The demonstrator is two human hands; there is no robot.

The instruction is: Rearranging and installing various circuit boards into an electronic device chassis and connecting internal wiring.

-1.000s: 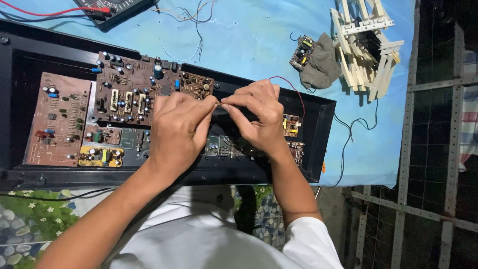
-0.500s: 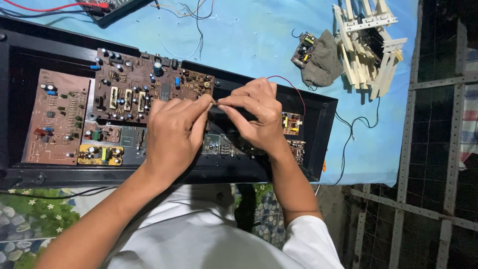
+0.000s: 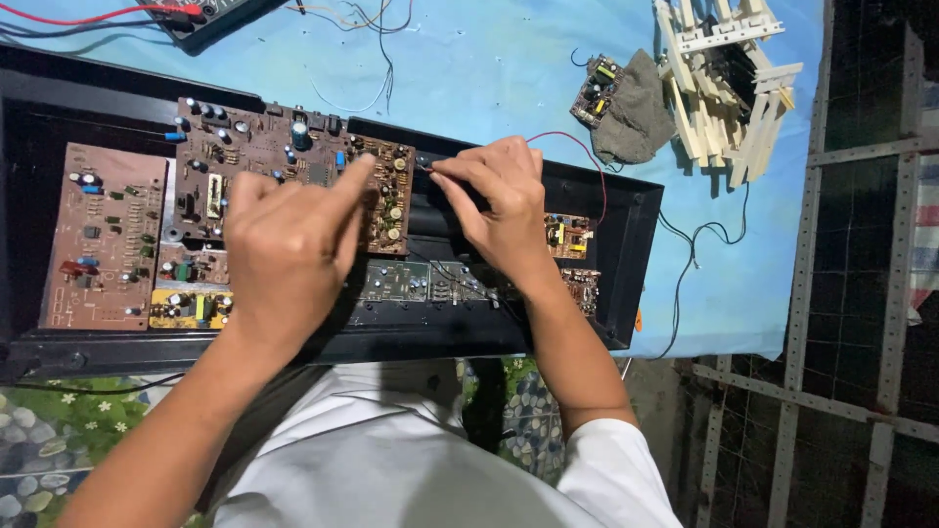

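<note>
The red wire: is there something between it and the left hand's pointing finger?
Nothing visible. The right hand pinches the red wire end at the brown circuit board edge; the left hand points from beside it, with only open board between.

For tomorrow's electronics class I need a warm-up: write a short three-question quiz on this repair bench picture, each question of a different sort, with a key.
1. True or false: the left hand rests over the brown circuit boards inside the black chassis.
2. Multiple choice: what do the right hand's fingertips pinch? A) a thin red wire B) a screwdriver C) a grey cloth
3. Short answer: what lies on the blue table cover beside the grey cloth, on the chassis side?

Key
1. True
2. A
3. A small loose circuit board
</note>
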